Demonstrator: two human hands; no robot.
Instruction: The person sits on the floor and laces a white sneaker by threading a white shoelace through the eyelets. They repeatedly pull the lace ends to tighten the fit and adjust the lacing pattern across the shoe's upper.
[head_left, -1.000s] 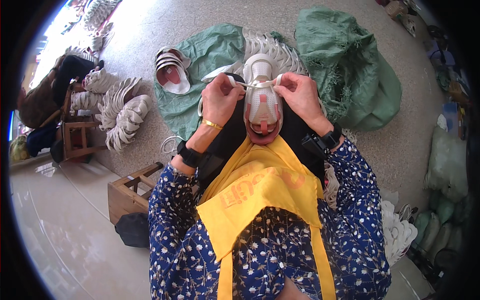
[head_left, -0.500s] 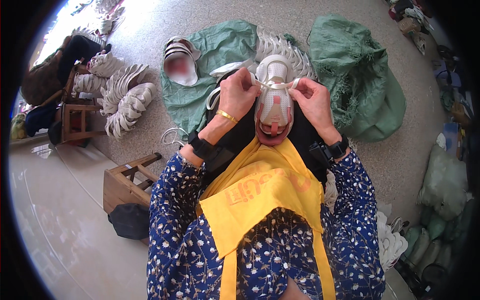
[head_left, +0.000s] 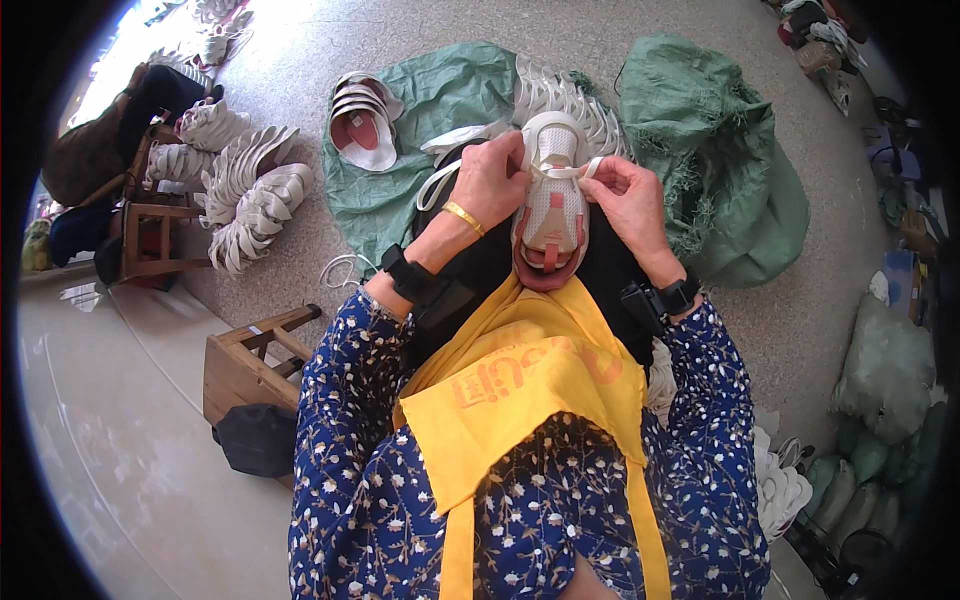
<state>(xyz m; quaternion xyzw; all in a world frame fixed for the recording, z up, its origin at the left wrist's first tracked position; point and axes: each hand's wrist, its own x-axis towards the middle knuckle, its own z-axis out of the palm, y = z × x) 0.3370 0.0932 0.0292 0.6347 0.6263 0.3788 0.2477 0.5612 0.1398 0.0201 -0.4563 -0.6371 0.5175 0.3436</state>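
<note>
A white and pink shoe upper (head_left: pixel 550 215) lies across my lap, its pink collar toward me and its rounded white end away. White shoelace (head_left: pixel 562 172) crosses its middle. My left hand (head_left: pixel 488 185) pinches the lace at the left of the upper, with a loose loop hanging beside the wrist. On the other side, my right hand (head_left: pixel 626 203) holds a small loop of the same lace between thumb and forefinger. What lies deep inside the left fingers is hidden.
Beyond my knees a green sack (head_left: pixel 430 90) is spread on the floor under stacked white shoe parts (head_left: pixel 365 120). A second green sack (head_left: pixel 715 160) bunches at right. Wooden stools (head_left: pixel 250 365) and more shoe pieces (head_left: pixel 250 200) stand at left.
My left hand has moved slightly right, closer over the upper, and its fingers have turned inward. The right hand keeps its pinch on the lace, almost in the same place.
</note>
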